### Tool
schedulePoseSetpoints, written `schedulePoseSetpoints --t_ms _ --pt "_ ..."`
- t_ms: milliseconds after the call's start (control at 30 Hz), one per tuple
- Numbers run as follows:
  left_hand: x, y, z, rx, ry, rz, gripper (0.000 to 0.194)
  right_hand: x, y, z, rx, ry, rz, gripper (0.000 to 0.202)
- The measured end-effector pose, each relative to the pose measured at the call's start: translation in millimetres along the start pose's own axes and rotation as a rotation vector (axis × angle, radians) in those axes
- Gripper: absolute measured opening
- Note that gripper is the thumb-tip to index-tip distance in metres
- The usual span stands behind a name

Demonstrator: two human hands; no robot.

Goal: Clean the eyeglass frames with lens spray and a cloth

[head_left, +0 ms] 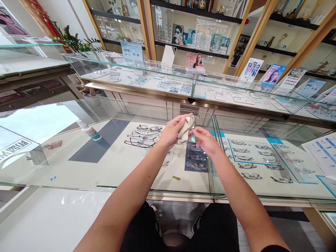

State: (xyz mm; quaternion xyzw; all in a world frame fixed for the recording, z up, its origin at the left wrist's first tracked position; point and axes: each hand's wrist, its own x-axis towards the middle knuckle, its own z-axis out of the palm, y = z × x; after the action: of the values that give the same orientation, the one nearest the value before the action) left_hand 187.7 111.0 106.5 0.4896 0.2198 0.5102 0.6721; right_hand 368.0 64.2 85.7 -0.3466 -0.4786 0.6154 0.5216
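Observation:
Both hands are raised over the glass display counter (147, 168), close together. My left hand (172, 132) is closed on a beige cloth (185, 128), which is bunched against a pair of glasses. Pinched in the fingers of my right hand (206, 140) is that same pair of glasses (193, 139); one lens shows a green reflection. The cloth and fingers hide part of the frame. Left of the hands, a white spray bottle (90, 131) stands on the glass. A small yellow-green strip (176, 178) lies nearer to me.
Rows of glasses (143, 136) lie inside the counter, with more glasses (248, 166) to the right. A small reddish item (52, 145) is at the left. Beyond stands another glass showcase (157, 82) with cards on top. White papers (321, 150) lie at the right.

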Motion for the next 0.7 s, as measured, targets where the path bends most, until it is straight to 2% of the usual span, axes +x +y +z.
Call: schedulePoseSetpoints --t_ms 200,300,533,700 --pt "0 -2 0.8 -0.015 0.044 -0.009 0.069 0 -1 4 -0.05 0.019 -0.015 0.038" --pt "0 0 -0.4 -0.019 0.051 -0.059 0.076 1 1 3 -0.098 -0.009 -0.033 0.036" --pt "3 2 -13.3 0.151 0.007 -0.228 0.064 -1 -3 0 -0.184 -0.042 -0.062 0.035" --pt "4 2 -17.0 0.188 -0.001 -0.217 0.058 -1 -2 -1 -0.213 -0.034 -0.055 0.036"
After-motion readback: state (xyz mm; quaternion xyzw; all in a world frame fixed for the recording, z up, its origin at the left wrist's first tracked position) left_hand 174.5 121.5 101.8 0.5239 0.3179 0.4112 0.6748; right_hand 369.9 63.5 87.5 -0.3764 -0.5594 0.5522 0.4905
